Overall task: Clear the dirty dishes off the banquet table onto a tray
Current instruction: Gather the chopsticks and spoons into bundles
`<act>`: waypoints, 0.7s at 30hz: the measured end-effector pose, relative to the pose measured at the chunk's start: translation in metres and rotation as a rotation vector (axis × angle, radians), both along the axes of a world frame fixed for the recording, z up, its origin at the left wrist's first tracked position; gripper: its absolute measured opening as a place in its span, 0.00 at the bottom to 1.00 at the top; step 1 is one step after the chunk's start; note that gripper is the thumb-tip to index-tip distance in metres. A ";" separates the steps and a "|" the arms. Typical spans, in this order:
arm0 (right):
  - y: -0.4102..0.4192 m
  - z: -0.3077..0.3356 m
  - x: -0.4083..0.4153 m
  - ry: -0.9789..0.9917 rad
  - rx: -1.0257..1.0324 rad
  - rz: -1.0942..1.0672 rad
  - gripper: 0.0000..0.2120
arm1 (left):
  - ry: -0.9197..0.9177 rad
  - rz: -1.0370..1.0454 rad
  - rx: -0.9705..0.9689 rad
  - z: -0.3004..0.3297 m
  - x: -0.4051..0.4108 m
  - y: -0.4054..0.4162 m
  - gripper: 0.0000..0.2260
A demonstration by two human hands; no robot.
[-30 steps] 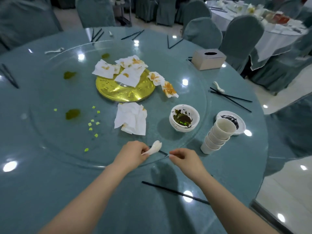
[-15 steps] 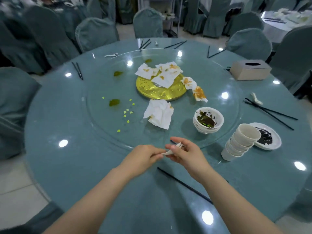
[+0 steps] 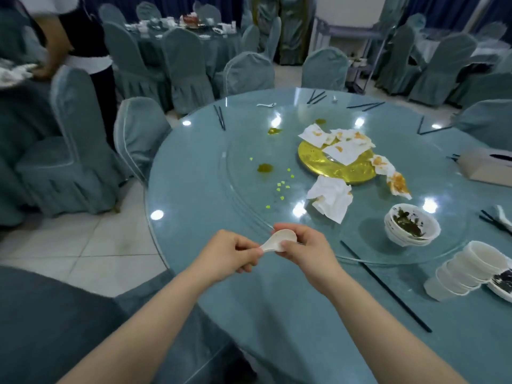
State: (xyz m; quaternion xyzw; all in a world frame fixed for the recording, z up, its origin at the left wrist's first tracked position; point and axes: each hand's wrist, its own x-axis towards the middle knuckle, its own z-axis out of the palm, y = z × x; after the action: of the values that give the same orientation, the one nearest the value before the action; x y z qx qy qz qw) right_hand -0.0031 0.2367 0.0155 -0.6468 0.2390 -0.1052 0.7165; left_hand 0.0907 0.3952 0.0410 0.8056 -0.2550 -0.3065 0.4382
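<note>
A white ceramic spoon (image 3: 280,239) is held between both hands above the near edge of the round teal table (image 3: 194,167). My left hand (image 3: 227,254) pinches its handle end and my right hand (image 3: 306,249) grips its bowl. To the right stand stacked white bowls with dark residue (image 3: 410,227), a leaning stack of white cups (image 3: 468,270) and a stained saucer (image 3: 502,281). One black chopstick (image 3: 388,288) lies on the table near my right forearm.
Soiled napkins (image 3: 331,199) and a gold plate (image 3: 336,167) sit on the glass turntable (image 3: 243,173), with green spills and crumbs. A tissue box (image 3: 487,164) is at the far right. Covered chairs (image 3: 138,134) ring the table; a person (image 3: 80,42) stands at the left.
The view has swung left, bringing chairs and floor into sight. The spoon has risen slightly and turned, its bowl now in my right hand's fingers.
</note>
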 end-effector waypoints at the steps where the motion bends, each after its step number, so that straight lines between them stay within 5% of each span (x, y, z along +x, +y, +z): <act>1: 0.019 0.003 0.011 -0.009 0.010 0.029 0.15 | 0.021 0.054 -0.017 0.002 0.004 0.022 0.10; 10: 0.224 0.017 0.099 -0.075 0.025 0.269 0.08 | -0.013 0.535 -0.130 0.033 0.044 0.272 0.07; 21: 0.439 0.029 0.183 -0.077 -0.119 0.475 0.09 | 0.025 0.860 -0.167 0.050 0.076 0.531 0.06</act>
State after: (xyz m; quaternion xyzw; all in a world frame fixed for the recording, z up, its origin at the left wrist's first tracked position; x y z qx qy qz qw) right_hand 0.1798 0.6757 0.0443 -0.7214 0.0462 0.0278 0.6904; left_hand 0.1671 0.9266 0.0906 0.7965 0.0853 -0.0843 0.5926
